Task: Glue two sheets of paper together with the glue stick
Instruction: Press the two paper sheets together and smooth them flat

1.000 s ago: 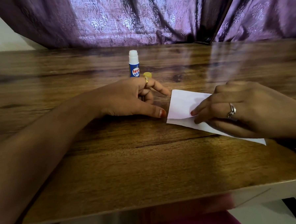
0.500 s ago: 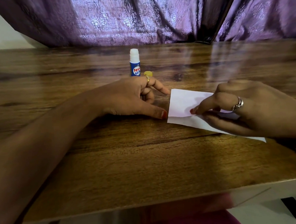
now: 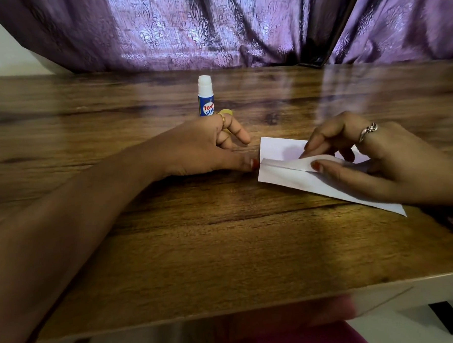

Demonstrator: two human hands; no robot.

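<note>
White paper (image 3: 279, 149) lies on the wooden table (image 3: 224, 245) under the right hand (image 3: 371, 158), whose thumb and fingers pinch the top sheet's raised edge. Behind the left hand (image 3: 200, 149), which rests loosely curled with its thumb at the paper's corner, holding nothing, stands an uncapped glue stick (image 3: 206, 100) labelled "fevi stik".

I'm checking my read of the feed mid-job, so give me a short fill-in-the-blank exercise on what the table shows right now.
1. The blue-and-white glue stick stands upright on the wooden table with its cap ____.
2. The right hand lifts the ____ white paper sheet off the one beneath.
3. The left hand's thumb touches the papers' ____ edge.
4. The yellow cap lies just ____ of the glue stick.

Missing words: off; top; left; right
</note>
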